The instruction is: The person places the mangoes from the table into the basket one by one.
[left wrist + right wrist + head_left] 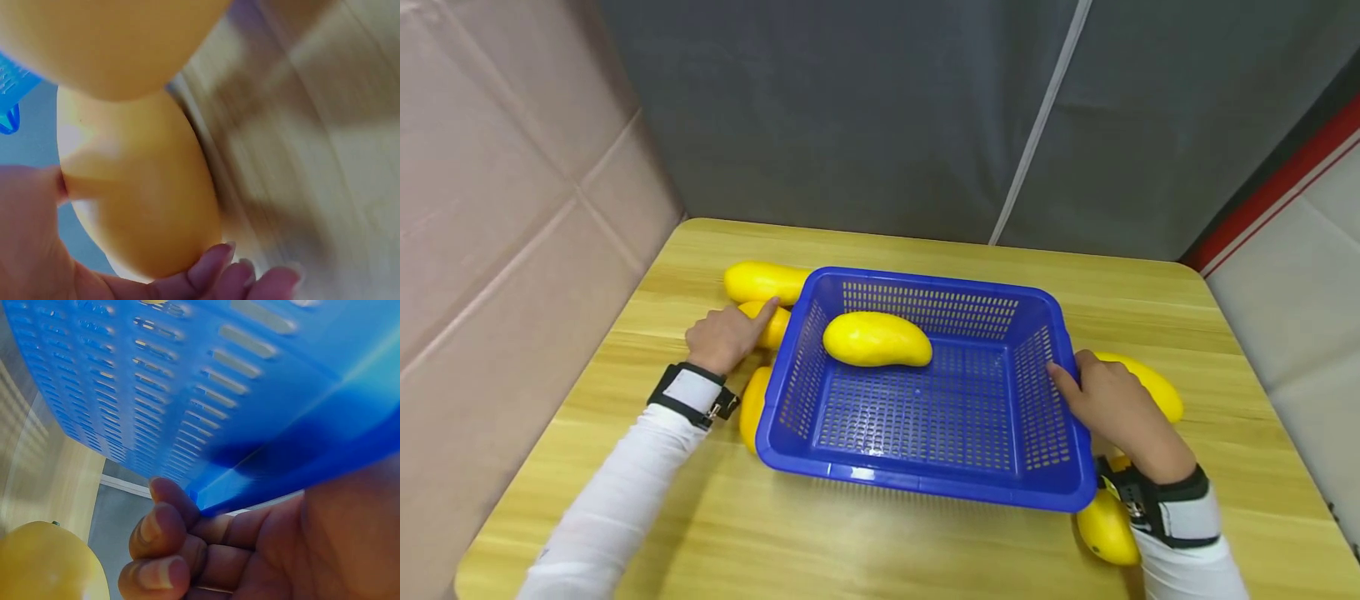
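Note:
A blue perforated plastic basket (917, 400) stands in the middle, with one yellow mango (877, 339) lying inside near its back left. My right hand (1116, 400) grips the basket's right rim, the thumb over the inner side and fingers curled below the edge, as the right wrist view shows. Left of the basket, my left hand (726, 337) holds an orange-yellow mango (137, 187) between thumb and fingers. Part of that mango is hidden behind the hand and the basket's left wall. Another mango (112, 44) looms close to the left wrist camera.
One long mango (763, 282) lies behind the left hand, and one (752, 408) lies against the basket's front left. Beyond the right hand is a mango (1150, 387); another (1105, 529) lies under the right wrist. Grey cloth (850, 117) hangs behind the wooden table (880, 550).

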`<state>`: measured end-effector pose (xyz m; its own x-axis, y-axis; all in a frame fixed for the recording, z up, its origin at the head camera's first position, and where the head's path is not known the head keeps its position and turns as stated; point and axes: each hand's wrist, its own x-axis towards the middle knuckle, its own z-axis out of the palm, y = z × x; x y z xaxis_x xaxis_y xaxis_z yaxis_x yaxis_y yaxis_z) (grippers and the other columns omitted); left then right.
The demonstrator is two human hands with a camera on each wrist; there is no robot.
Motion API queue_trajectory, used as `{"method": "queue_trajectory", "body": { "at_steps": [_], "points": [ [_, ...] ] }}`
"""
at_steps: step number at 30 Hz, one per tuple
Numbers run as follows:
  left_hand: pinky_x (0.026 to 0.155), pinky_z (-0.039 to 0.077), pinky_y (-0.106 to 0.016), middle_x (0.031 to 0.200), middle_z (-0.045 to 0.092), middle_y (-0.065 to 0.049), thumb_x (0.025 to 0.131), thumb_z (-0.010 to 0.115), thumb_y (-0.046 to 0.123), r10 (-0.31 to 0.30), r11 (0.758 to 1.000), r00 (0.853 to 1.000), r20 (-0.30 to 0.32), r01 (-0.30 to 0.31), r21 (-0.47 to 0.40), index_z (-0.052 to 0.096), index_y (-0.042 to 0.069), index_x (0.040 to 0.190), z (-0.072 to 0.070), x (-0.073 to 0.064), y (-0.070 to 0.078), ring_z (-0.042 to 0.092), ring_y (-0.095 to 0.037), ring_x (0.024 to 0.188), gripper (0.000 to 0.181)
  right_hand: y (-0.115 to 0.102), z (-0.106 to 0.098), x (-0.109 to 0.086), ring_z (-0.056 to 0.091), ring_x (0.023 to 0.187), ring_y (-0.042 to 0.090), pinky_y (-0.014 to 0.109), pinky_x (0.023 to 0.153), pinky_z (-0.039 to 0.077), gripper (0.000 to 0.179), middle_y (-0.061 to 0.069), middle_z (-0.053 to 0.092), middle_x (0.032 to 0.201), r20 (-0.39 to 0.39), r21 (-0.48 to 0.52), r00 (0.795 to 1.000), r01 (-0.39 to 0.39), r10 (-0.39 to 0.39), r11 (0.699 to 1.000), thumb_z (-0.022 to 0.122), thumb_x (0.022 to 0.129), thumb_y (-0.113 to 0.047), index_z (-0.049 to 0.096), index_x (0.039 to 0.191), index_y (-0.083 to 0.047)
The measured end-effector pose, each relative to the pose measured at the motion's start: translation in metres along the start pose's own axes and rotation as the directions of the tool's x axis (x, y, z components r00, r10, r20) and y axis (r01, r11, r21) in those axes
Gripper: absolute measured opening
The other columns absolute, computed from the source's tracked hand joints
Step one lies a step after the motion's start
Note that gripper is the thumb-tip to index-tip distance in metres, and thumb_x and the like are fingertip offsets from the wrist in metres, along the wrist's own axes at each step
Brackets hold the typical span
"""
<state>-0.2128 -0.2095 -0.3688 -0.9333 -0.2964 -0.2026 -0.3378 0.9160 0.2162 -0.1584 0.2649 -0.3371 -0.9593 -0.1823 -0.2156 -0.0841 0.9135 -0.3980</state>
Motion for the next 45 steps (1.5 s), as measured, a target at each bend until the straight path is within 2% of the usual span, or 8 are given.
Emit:
{"method": "queue_trajectory", "body": {
  "at_steps": [4, 11, 14, 18, 23, 28, 35, 45],
  "points": [
    [0.055, 0.041, -0.040, 0.077, 0.058, -0.020, 0.080, 0.016, 0.084, 0.003, 0.999, 0.997, 0.079, 0.000, -0.039, 0.062, -0.003, 0.084, -0.001, 0.002, 0.002, 0.060, -0.036, 0.074, 0.099, -0.001, -0.001, -0.001, 0.054, 0.057, 0.019, 0.029, 0.050, 0.044, 0.056, 0.011, 0.053, 0.070, -0.001, 0.003, 1.000, 0.000, 0.000, 1.000, 0.039, 0.101, -0.042, 0.047, 0.109, 0.012],
    [0.049, 0.040, -0.033, 0.062, 0.056, -0.011, 0.081, 0.020, 0.083, -0.024, 0.987, 0.980, 0.197, 0.055, -0.151, 0.056, 0.004, 0.080, 0.001, 0.006, 0.000, 0.057, -0.026, 0.053, 0.087, -0.003, -0.003, 0.000, 0.055, 0.060, 0.020, 0.029, 0.052, 0.046, 0.058, 0.012, 0.055, 0.074, 0.012, 0.005, 1.000, -0.015, 0.014, 1.000, 0.039, 0.101, -0.043, 0.046, 0.114, 0.014],
    [0.047, 0.047, -0.033, 0.061, 0.059, -0.011, 0.083, 0.024, 0.080, -0.026, 0.967, 0.976, 0.217, 0.079, -0.241, 0.057, 0.002, 0.084, 0.003, 0.008, -0.003, 0.060, -0.024, 0.049, 0.084, -0.003, -0.003, 0.000, 0.056, 0.061, 0.020, 0.029, 0.053, 0.047, 0.058, 0.012, 0.056, 0.075, 0.013, 0.009, 1.000, -0.015, 0.015, 1.000, 0.039, 0.101, -0.043, 0.047, 0.114, 0.014],
    [0.051, 0.054, -0.035, 0.068, 0.060, -0.012, 0.084, 0.031, 0.078, -0.001, 0.922, 0.971, 0.239, 0.094, -0.375, 0.057, -0.001, 0.090, 0.005, 0.009, -0.011, 0.061, -0.021, 0.051, 0.083, -0.002, -0.003, 0.000, 0.056, 0.061, 0.021, 0.029, 0.053, 0.047, 0.059, 0.013, 0.056, 0.075, 0.015, 0.008, 1.000, -0.019, 0.019, 1.000, 0.039, 0.101, -0.043, 0.046, 0.115, 0.014],
    [0.051, 0.053, -0.034, 0.063, 0.059, -0.009, 0.084, 0.039, 0.076, 0.039, 0.892, 0.966, 0.256, 0.082, -0.445, 0.058, -0.004, 0.089, 0.004, 0.009, -0.021, 0.060, -0.021, 0.049, 0.082, -0.002, -0.002, 0.001, 0.057, 0.064, 0.022, 0.030, 0.055, 0.047, 0.062, 0.014, 0.057, 0.078, 0.032, 0.004, 0.999, -0.037, 0.036, 0.999, 0.038, 0.101, -0.045, 0.044, 0.118, 0.015],
    [0.048, 0.051, -0.034, 0.059, 0.060, -0.010, 0.083, 0.043, 0.075, 0.063, 0.898, 0.974, 0.218, 0.040, -0.438, 0.061, -0.005, 0.084, -0.006, 0.005, -0.026, 0.062, -0.025, 0.049, 0.082, -0.002, -0.002, 0.002, 0.057, 0.066, 0.023, 0.030, 0.056, 0.048, 0.064, 0.015, 0.057, 0.079, 0.042, 0.003, 0.998, -0.041, 0.040, 0.999, 0.038, 0.101, -0.047, 0.044, 0.119, 0.014],
    [0.049, 0.039, -0.031, 0.062, 0.062, -0.014, 0.084, 0.045, 0.073, 0.155, 0.922, 0.985, 0.074, -0.117, -0.369, 0.061, -0.004, 0.077, -0.035, 0.001, -0.018, 0.062, -0.031, 0.058, 0.079, -0.002, -0.004, 0.000, 0.057, 0.063, 0.022, 0.029, 0.054, 0.047, 0.064, 0.014, 0.056, 0.077, 0.031, 0.006, 0.999, -0.038, 0.038, 0.999, 0.038, 0.101, -0.046, 0.044, 0.118, 0.015],
    [0.048, 0.033, -0.031, 0.067, 0.049, -0.011, 0.082, 0.049, 0.073, 0.212, 0.932, 0.974, -0.085, -0.228, -0.282, 0.053, 0.000, 0.078, -0.067, -0.012, 0.009, 0.049, -0.026, 0.055, 0.073, -0.003, -0.002, 0.001, 0.056, 0.063, 0.022, 0.029, 0.054, 0.046, 0.060, 0.014, 0.056, 0.076, 0.022, 0.000, 0.999, -0.035, 0.035, 0.999, 0.039, 0.101, -0.044, 0.045, 0.116, 0.014]
  ]
}}
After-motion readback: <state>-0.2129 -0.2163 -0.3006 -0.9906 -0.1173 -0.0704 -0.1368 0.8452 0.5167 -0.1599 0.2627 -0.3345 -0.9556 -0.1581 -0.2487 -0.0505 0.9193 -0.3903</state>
